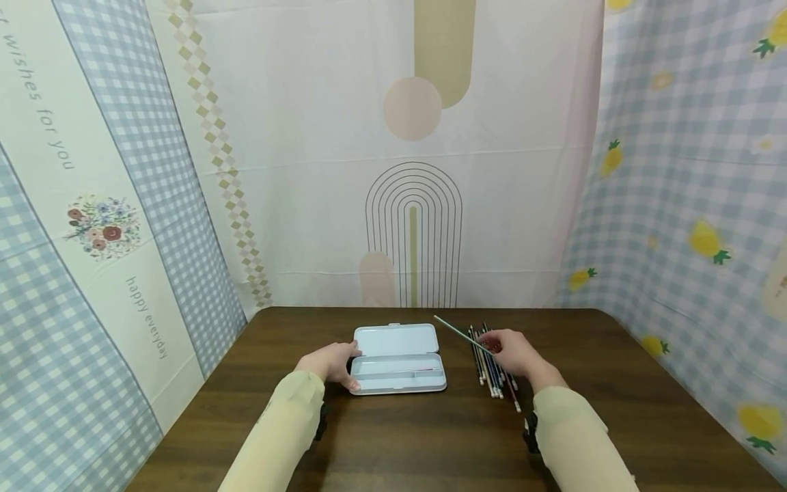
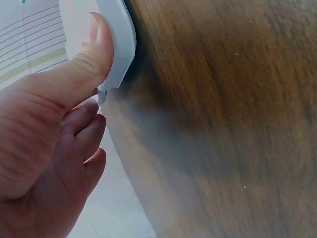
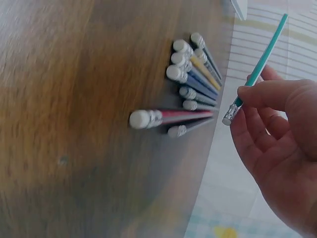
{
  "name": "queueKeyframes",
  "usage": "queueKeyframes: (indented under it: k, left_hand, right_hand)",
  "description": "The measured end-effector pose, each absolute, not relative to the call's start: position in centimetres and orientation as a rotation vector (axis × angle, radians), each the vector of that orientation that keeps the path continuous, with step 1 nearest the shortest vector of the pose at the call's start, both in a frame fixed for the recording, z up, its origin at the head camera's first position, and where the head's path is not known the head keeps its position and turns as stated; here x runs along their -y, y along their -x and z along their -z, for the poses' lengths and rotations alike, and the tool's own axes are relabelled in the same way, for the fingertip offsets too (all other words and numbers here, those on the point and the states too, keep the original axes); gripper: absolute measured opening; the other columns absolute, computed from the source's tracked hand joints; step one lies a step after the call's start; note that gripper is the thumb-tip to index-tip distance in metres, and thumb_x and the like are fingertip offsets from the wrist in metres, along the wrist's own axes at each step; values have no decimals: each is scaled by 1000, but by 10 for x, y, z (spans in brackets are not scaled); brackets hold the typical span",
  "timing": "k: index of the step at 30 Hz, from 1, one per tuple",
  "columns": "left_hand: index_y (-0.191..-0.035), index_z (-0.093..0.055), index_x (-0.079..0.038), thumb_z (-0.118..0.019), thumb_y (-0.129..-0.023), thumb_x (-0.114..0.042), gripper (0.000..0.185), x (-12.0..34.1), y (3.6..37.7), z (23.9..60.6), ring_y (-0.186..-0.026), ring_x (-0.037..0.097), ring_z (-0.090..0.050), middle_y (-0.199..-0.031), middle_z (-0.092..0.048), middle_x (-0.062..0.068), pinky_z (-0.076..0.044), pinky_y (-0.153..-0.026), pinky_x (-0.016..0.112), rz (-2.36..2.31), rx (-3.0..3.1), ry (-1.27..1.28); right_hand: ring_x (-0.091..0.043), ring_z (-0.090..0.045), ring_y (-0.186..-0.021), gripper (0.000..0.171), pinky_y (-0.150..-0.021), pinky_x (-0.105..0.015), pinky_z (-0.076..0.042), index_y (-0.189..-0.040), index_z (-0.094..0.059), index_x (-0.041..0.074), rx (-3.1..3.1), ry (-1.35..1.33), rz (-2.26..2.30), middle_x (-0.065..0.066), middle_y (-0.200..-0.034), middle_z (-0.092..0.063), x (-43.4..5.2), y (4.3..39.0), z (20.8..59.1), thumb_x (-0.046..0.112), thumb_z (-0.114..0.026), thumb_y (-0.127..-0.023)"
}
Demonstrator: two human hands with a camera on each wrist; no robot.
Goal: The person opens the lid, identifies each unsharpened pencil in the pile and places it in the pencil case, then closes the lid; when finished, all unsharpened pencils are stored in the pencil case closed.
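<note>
An open pale blue pencil case (image 1: 398, 359) lies on the dark wooden table (image 1: 430, 437), lid tipped back. My left hand (image 1: 332, 362) holds its left end, the thumb (image 2: 89, 54) pressed over the case's rim (image 2: 121, 44). My right hand (image 1: 515, 352) pinches a teal pencil (image 1: 461, 335) near its eraser end (image 3: 230, 116), lifted above the table with its tip pointing up and left toward the case. Beneath that hand lies a row of several pencils (image 1: 492, 372) with eraser ends (image 3: 185, 74) toward me.
Patterned cloth walls (image 1: 98, 225) enclose the table on the left, back and right. Bare tabletop stretches in front of the case and to the right of the pencil row.
</note>
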State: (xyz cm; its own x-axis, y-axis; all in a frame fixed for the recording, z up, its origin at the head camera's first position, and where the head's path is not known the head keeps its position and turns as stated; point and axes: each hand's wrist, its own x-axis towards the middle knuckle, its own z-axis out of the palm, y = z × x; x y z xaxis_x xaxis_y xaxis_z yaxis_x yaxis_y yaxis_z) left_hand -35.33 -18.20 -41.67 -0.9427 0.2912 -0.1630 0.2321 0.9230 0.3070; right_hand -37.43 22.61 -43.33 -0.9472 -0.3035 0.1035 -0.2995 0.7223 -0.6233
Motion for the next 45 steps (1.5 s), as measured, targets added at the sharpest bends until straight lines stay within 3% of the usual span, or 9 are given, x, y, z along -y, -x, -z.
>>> queueKeyframes:
  k: [18,45]
  left_hand:
    - [-151,-62,-9,-97,-79,-28,82,181,354,417,-149,35,-47,-167,-45,13,-40,-120,55,-385,-2888,-381]
    - [-151,-61,-8,-97,-78,-26,83,185,357,421,-149,38,-46,-166,-44,16,-38,-120,55,-433,-2885,-419]
  right_hand:
    - [-21,-65,-100,35,-92,-48,-57,-118,-79,7,-2871,655,1072,-2,-105,-73,-178,381,441,-13,-63,-93]
    - [-21,-66,-101,41,-104,-48,-55,-111,-82,8,-2888,767,916,-4,-107,-75,-117,378,439,-21,-60,-92]
